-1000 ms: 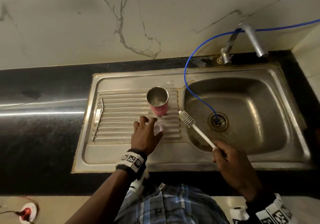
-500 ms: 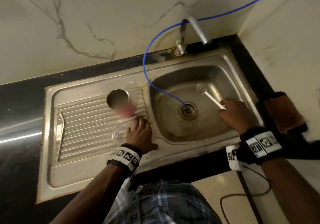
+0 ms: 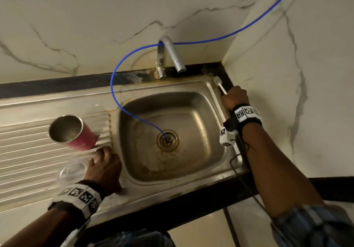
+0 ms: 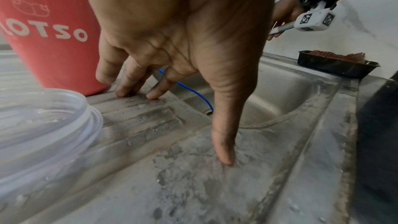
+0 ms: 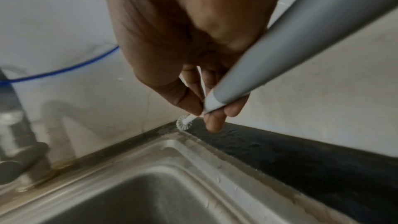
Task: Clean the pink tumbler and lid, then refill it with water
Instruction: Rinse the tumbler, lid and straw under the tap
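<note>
Fingertips [image 4: 121,91] of the left hand [image 3: 104,170] press the ribbed steel draining board [image 3: 28,151], thumb extended, fingers spread and gripping nothing. Just beside them stands the pink metal tumbler [image 3: 76,132], upright and uncapped; its clear round plastic lid [image 3: 71,172] lies flat near the wrist, apart from the tumbler. Right hand [image 3: 236,97] is curled round the grey-and-white handle of a white bottle brush [image 3: 219,84], bristle head pointing into the far right corner where the stainless steel sink [image 3: 210,93] rim meets the black counter edge [image 5: 280,151]; whether the bristles touch the surface cannot be told. Open room remains over the basin. A thin blue hose [image 3: 134,112] runs past the steel tap [image 3: 172,55] into the drain. Compared with half a second earlier, the brush has travelled from above the basin to the rim corner; the left hand, tumbler and lid are unchanged.
</note>
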Demonstrator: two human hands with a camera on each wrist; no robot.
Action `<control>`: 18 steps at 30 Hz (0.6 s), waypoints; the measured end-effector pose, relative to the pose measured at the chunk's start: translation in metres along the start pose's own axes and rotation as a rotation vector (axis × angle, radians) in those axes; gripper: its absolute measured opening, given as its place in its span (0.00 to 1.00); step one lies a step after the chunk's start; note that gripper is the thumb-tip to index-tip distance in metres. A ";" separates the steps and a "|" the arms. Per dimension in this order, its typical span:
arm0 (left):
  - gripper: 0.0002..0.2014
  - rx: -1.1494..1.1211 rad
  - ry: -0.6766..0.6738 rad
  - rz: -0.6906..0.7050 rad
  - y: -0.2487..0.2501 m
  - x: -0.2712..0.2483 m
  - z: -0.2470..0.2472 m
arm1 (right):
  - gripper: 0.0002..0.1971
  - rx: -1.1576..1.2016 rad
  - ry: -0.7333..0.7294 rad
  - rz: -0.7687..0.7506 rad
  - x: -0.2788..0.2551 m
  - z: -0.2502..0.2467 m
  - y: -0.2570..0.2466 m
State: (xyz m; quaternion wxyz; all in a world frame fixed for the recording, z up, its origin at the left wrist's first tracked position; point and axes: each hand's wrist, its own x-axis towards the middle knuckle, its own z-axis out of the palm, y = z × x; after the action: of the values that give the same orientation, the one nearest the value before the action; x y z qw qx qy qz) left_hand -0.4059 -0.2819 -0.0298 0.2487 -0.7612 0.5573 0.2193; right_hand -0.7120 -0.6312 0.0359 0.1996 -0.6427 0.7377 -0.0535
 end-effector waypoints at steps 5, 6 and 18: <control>0.61 -0.066 0.009 0.018 0.002 -0.002 0.000 | 0.18 -0.119 0.018 -0.061 0.047 0.004 -0.002; 0.61 -0.074 0.015 0.020 0.002 -0.003 -0.001 | 0.17 -0.146 0.013 -0.071 0.054 0.004 0.000; 0.59 -0.041 0.030 0.005 0.008 -0.007 -0.005 | 0.13 -0.309 -0.037 -0.086 0.074 0.021 0.017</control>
State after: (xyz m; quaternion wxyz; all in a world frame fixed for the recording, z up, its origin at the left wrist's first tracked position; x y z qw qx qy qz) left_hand -0.4152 -0.2821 -0.0227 0.2240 -0.7680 0.5583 0.2198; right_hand -0.7268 -0.6965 -0.0051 0.1093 -0.6975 0.7053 0.0642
